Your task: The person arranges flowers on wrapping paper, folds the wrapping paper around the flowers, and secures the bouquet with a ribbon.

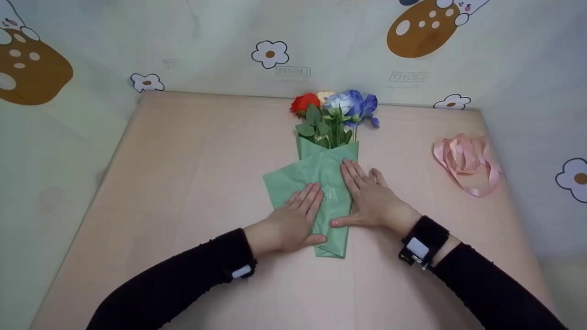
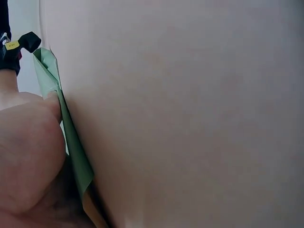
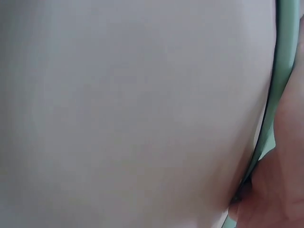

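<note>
A bouquet of artificial flowers lies on the table, its stems inside green wrapping paper (image 1: 332,183). Out of the top show a red rose (image 1: 304,104), a pale blue flower (image 1: 338,103), a blue-violet flower (image 1: 364,106) and green leaves (image 1: 316,121). With fingers straight, my left hand (image 1: 293,222) presses on the paper's left part. My right hand (image 1: 373,197) lies along the right edge, fingertips and thumb on the paper. In the left wrist view the paper's edge (image 2: 76,142) runs beside the hand; the right wrist view has a paper strip (image 3: 286,42) by the palm.
A loose coil of pink ribbon (image 1: 467,160) lies at the right of the pink-covered table (image 1: 183,183). Behind the table hangs a pale backdrop (image 1: 215,46) printed with flowers. A black band with a small device (image 1: 418,247) circles the right wrist.
</note>
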`<state>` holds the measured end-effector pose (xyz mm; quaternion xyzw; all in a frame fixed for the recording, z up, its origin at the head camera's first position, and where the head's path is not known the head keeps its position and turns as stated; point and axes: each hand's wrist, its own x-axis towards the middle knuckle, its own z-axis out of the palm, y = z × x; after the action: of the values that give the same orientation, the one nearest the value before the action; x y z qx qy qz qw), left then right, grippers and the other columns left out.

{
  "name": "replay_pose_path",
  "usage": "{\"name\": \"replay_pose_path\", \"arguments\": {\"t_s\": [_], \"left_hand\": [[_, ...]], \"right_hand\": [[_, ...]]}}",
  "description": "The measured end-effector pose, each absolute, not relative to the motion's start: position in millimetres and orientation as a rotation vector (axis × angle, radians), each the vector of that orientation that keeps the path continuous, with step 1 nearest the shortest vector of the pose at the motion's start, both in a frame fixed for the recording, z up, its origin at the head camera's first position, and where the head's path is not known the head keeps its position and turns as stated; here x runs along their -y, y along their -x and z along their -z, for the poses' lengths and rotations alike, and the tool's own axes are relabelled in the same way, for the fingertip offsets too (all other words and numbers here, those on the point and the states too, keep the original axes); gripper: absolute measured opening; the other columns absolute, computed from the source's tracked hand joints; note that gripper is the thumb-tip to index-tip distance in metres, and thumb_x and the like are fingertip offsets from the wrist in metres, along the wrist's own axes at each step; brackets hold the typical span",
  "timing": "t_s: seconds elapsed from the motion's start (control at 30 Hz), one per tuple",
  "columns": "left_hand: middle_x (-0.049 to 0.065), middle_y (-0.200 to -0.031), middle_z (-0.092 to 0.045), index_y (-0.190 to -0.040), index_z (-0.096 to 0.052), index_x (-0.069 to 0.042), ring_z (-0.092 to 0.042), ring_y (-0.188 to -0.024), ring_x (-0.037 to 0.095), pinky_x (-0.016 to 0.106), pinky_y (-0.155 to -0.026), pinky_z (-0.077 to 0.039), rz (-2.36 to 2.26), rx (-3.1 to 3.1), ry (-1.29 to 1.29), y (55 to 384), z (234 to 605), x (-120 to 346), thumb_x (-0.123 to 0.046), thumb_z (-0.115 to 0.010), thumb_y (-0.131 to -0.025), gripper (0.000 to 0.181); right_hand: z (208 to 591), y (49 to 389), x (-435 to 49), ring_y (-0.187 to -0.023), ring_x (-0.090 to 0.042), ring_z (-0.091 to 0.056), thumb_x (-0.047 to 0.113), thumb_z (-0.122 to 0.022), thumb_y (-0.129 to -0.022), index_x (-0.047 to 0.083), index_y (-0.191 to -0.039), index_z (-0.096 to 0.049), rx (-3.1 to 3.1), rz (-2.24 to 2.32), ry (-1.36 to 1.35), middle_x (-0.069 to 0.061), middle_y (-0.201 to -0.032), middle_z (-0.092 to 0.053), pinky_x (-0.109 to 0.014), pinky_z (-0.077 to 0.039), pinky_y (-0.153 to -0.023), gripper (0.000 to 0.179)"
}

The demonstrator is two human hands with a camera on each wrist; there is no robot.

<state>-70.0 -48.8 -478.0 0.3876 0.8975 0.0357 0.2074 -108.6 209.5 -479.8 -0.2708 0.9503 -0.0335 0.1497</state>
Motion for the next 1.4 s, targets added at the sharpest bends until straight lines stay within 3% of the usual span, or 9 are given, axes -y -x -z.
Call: {"name": "replay_pose_path", "arguments": {"t_s": [0.2,0.4,0.53,0.67,0.83,1.03,1.27,1.4], "left_hand": [[0.023,-0.180,0.012,-0.172,0.003,0.004,0.011,-0.168,0.035,0.048,-0.135,-0.008,-0.075,-2.502,-1.082,70,477,49,-0.071,-0.034,-0.111,0.103],[0.022,-0.180,0.013,-0.172,0.003,0.003,0.012,-0.168,0.034,0.047,-0.135,-0.008,-0.073,-2.487,-1.059,70,476,47,-0.070,-0.035,-0.111,0.102],[0.023,-0.180,0.014,-0.172,0.004,0.003,0.013,-0.168,0.034,0.047,-0.135,-0.007,-0.063,-2.483,-1.061,70,477,45,-0.071,-0.034,-0.111,0.102],[0.022,-0.180,0.015,-0.172,0.005,0.002,0.014,-0.167,0.034,0.047,-0.135,-0.006,-0.045,-2.483,-1.064,70,478,44,-0.071,-0.033,-0.111,0.102],[0.022,-0.180,0.015,-0.172,0.005,0.002,0.014,-0.168,0.033,0.046,-0.135,-0.006,-0.015,-2.485,-1.054,70,476,44,-0.071,-0.032,-0.111,0.101],[0.022,-0.180,0.015,-0.172,0.004,0.002,0.014,-0.168,0.034,0.046,-0.135,-0.007,-0.031,-2.489,-1.046,70,476,45,-0.070,-0.033,-0.112,0.101],[0.022,-0.180,0.017,-0.172,0.006,0.002,0.016,-0.167,0.034,0.047,-0.135,-0.005,-0.049,-2.465,-1.053,72,475,45,-0.071,-0.033,-0.111,0.103],[0.023,-0.181,0.009,-0.172,0.000,0.003,0.009,-0.168,0.034,0.047,-0.135,-0.011,-0.019,-2.504,-1.049,69,468,45,-0.069,-0.037,-0.112,0.102]], "right_hand": [[483,124,-212,-0.168,-0.035,-0.001,0.093,-0.048,-0.092,0.001,-0.173,0.002,-2.737,0.132,0.709,-0.018,-0.181,0.006,-0.070,-0.015,-0.129,0.132],[486,147,-219,-0.168,-0.036,-0.003,0.089,-0.047,-0.097,-0.002,-0.171,0.001,-2.770,0.171,0.628,-0.022,-0.180,0.002,-0.068,-0.021,-0.128,0.127],[484,163,-223,-0.168,-0.037,-0.005,0.092,-0.041,-0.096,-0.001,-0.171,0.004,-2.764,0.168,0.554,-0.021,-0.180,0.002,-0.068,-0.017,-0.129,0.128],[482,167,-225,-0.168,-0.040,-0.005,0.090,-0.044,-0.096,-0.003,-0.171,0.005,-2.767,0.129,0.537,-0.023,-0.180,0.003,-0.069,-0.015,-0.129,0.130],[479,152,-217,-0.167,-0.043,0.001,0.075,-0.043,-0.107,-0.009,-0.169,0.004,-2.780,0.038,0.572,-0.028,-0.178,0.008,-0.067,-0.014,-0.131,0.114],[477,109,-202,-0.166,-0.047,-0.003,0.055,-0.040,-0.117,-0.012,-0.168,-0.007,-2.757,0.143,0.745,-0.031,-0.178,0.002,-0.065,-0.017,-0.131,0.091],[483,70,-207,-0.165,-0.050,-0.006,0.065,-0.051,-0.110,-0.015,-0.167,-0.009,-2.735,0.101,0.883,-0.035,-0.177,-0.002,-0.066,-0.023,-0.129,0.107],[485,66,-207,-0.166,-0.048,-0.004,0.077,-0.049,-0.104,-0.013,-0.168,-0.009,-2.724,-0.003,0.914,-0.033,-0.178,-0.001,-0.065,-0.021,-0.130,0.118]]}}
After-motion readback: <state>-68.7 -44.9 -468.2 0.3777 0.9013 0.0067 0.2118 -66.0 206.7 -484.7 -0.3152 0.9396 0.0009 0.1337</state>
